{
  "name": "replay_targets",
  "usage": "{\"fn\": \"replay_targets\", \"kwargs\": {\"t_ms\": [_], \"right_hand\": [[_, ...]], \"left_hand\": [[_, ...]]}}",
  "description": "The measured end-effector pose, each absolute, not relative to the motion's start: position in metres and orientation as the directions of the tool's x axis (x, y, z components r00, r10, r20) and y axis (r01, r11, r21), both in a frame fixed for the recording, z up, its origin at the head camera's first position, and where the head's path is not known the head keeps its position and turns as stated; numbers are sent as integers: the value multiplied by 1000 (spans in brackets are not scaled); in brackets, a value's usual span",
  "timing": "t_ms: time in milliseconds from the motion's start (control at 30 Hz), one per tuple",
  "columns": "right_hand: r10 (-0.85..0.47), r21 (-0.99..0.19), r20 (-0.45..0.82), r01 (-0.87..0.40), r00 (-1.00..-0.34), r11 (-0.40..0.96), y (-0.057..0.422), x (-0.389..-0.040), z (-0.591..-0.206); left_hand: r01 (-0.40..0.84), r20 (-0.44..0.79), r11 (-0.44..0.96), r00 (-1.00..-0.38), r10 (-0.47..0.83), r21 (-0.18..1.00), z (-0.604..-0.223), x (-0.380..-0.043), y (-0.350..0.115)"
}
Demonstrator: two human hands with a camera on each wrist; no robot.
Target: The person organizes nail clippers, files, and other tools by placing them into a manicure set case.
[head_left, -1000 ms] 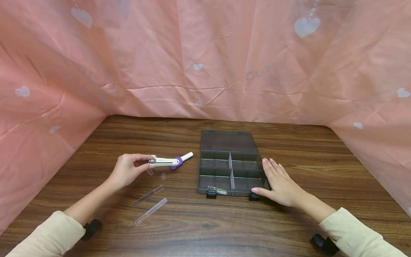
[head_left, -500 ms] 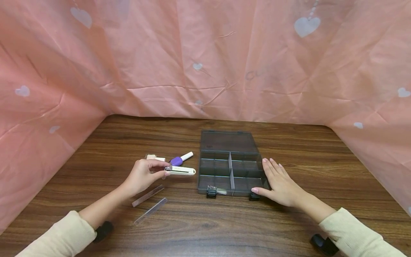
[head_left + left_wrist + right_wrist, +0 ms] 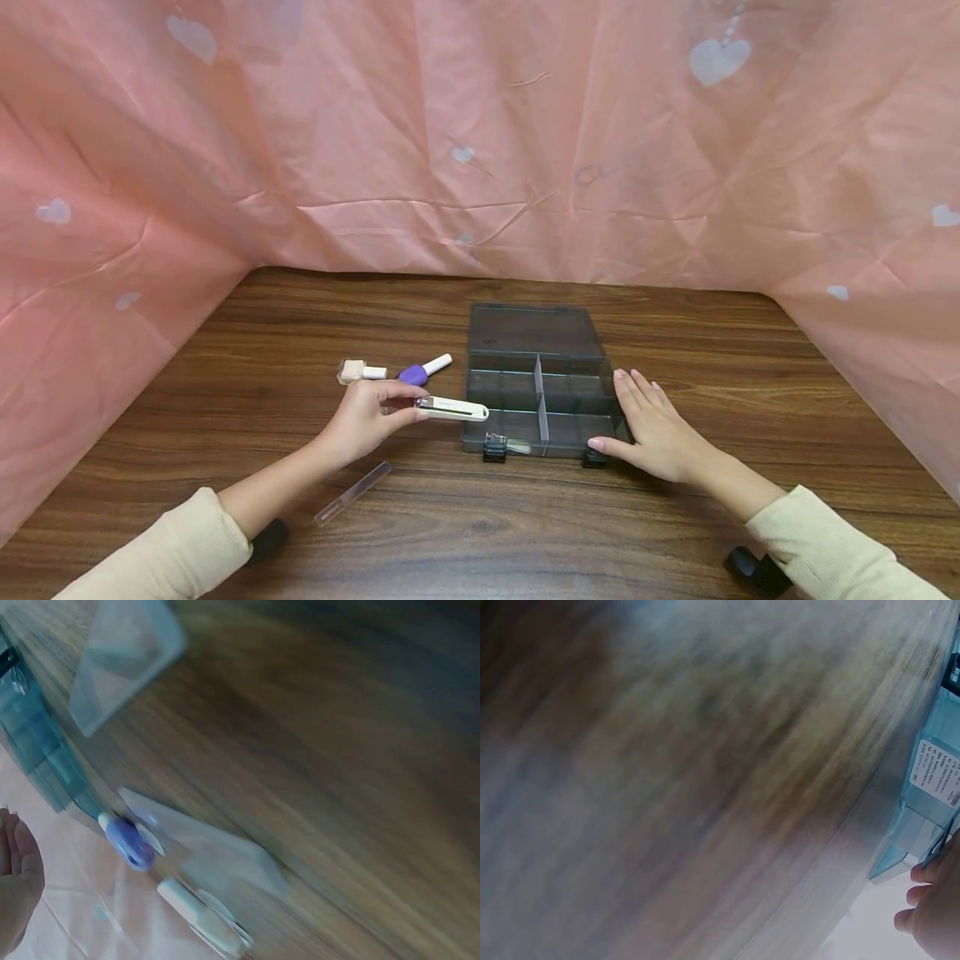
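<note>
My left hand (image 3: 375,421) pinches a white nail clipper (image 3: 452,408) between thumb and fingertips. Its far end reaches over the left edge of a dark see-through compartment box (image 3: 542,446). The box stands with its lid (image 3: 532,329) folded back. A small pale, shiny item (image 3: 517,447) shows in the front left compartment; its kind is unclear. My right hand (image 3: 660,429) rests along the box's right side, fingers straight, thumb by the front right latch (image 3: 595,458). In the left wrist view part of the left hand (image 3: 19,877) shows, but not the clipper.
Left of the box lie a purple nail polish bottle (image 3: 412,375) with a white cap and a beige nail polish bottle (image 3: 352,372). A clear flat strip (image 3: 352,493) lies nearer the front. A pink curtain (image 3: 480,167) encloses the wooden table (image 3: 480,533).
My left hand has carried the nail clipper right and toward me, from beside the polish bottles to the box's left edge. The beige bottle has come into view. My right hand stays put.
</note>
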State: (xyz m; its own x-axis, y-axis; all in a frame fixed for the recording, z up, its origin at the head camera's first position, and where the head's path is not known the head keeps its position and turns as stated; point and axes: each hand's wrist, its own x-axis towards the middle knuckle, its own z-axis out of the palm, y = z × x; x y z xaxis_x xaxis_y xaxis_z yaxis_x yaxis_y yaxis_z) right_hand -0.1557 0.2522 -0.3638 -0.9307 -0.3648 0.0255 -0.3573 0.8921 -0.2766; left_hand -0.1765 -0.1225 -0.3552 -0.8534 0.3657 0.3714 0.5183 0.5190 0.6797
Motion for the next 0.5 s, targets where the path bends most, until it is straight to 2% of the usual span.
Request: {"fn": "replay_targets", "kwargs": {"t_ms": [300, 500], "right_hand": [[-362, -286, 24, -353, -932, 891, 253, -155, -364], [-357, -291, 23, -348, -934, 891, 253, -154, -365]], "left_hand": [[577, 392, 478, -810, 435, 662, -357, -183, -90], [604, 356, 441, -773, 525, 663, -358, -186, -75]]}}
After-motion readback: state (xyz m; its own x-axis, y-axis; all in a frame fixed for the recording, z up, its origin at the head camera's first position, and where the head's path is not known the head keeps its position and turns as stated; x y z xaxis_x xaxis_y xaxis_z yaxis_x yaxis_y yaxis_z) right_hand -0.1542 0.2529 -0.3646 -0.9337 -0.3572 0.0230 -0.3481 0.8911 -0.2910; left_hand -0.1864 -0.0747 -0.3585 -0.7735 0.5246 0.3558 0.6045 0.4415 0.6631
